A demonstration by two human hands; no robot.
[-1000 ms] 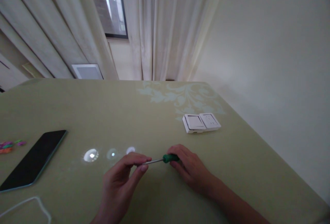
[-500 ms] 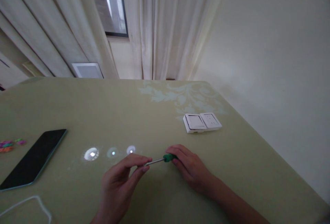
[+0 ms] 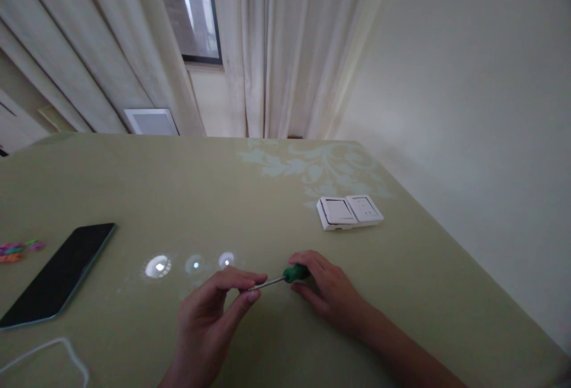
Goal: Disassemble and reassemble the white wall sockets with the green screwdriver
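A screwdriver [image 3: 295, 273] with a green handle and a thin metal shaft is held level between my two hands, above the table. My left hand [image 3: 213, 310] pinches the shaft close to its tip between thumb and fingers. Around the rear of the green handle are the fingers of my right hand [image 3: 328, 285], the thumb lying a little below it. The handle's back end is hidden in that hand. Beyond my right hand, a white double wall plate [image 3: 341, 210] with a switch and a socket lies on the table.
On the left of the pale green table [image 3: 178, 185] lies a dark tablet [image 3: 60, 275]. Small colourful pieces [image 3: 15, 251] sit beyond it, and a white cable [image 3: 49, 345] curves at the near left. A wall [image 3: 482, 138] runs along the right edge.
The thumb of my right hand has dropped away from the handle, so more of the green shows. My left hand has shifted very slightly to the right.
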